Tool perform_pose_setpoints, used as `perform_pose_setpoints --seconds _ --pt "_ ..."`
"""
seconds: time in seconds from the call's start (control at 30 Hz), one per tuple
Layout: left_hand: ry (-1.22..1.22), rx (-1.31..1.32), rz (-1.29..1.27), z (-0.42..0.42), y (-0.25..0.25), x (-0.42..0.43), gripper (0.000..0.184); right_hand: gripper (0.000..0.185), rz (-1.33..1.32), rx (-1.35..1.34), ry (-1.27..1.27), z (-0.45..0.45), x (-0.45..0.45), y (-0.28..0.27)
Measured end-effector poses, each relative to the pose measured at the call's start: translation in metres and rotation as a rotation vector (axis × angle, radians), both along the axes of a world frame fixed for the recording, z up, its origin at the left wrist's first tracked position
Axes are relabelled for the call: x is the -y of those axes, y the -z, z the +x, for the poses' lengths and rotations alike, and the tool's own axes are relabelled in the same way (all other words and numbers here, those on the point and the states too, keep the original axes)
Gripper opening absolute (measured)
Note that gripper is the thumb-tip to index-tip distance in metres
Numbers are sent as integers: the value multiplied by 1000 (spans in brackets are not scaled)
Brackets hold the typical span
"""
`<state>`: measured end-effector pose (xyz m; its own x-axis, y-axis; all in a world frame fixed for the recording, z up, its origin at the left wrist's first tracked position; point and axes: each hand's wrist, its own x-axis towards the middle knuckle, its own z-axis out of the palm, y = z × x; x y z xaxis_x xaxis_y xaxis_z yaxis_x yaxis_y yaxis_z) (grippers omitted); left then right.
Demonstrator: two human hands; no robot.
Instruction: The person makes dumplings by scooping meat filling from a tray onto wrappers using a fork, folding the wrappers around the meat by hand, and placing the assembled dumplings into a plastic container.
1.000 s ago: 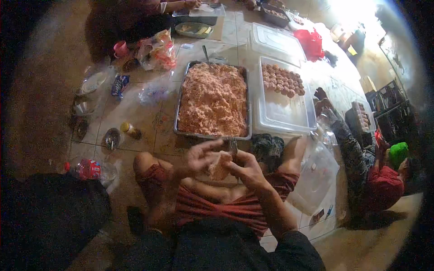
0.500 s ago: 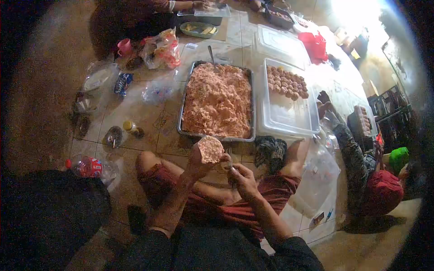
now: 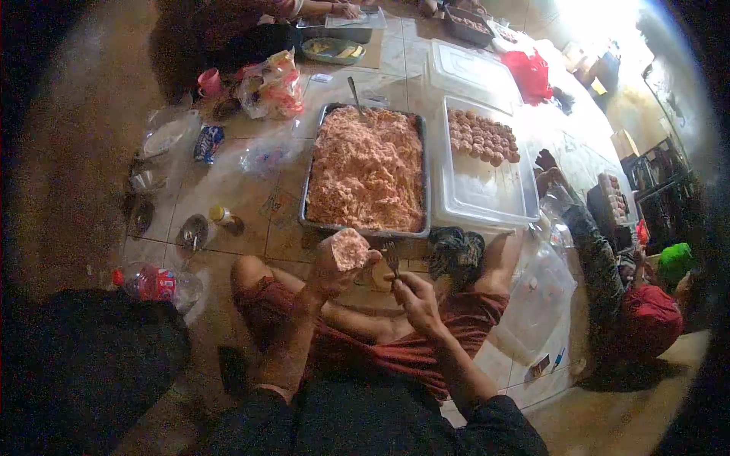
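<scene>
My left hand (image 3: 325, 280) is closed around a dumpling wrapper with pink minced filling (image 3: 350, 251), held just in front of the tray's near edge. A fork (image 3: 391, 260) is gripped in my right hand (image 3: 418, 302), its tines pointing up and apart from the filling. Beyond both hands is a large metal tray (image 3: 306, 199) heaped with pink minced filling (image 3: 365, 171), and a spoon (image 3: 354, 93) stands in its far end. To its right, a clear plastic container (image 3: 487, 201) holds several rows of finished dumplings (image 3: 483, 137) at its far end.
A clear lid (image 3: 471, 72) and a red bag (image 3: 527, 76) lie behind the container. On the left are a bottle (image 3: 156, 283), a small jar (image 3: 220, 214) and plastic bags (image 3: 270, 87). Other people sit at the back and right; a person's hand (image 3: 346, 11) rests over a far tray.
My right hand has shifted slightly right, and the fork now stands clear of my left hand with tines up. The wrapper in my left hand looks more gathered around the filling.
</scene>
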<state>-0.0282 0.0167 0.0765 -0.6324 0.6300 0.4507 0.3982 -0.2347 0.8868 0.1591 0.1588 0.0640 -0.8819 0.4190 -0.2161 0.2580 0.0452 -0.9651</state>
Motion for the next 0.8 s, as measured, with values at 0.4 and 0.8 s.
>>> perform_pose_setpoints --seconds 0.4,0.8 --pt "225 101 -403 8 10 13 23 23 467 -300 -243 -14 12 -2" --pt "211 752 73 -3 23 10 32 24 -176 -93 -97 19 -3 44"
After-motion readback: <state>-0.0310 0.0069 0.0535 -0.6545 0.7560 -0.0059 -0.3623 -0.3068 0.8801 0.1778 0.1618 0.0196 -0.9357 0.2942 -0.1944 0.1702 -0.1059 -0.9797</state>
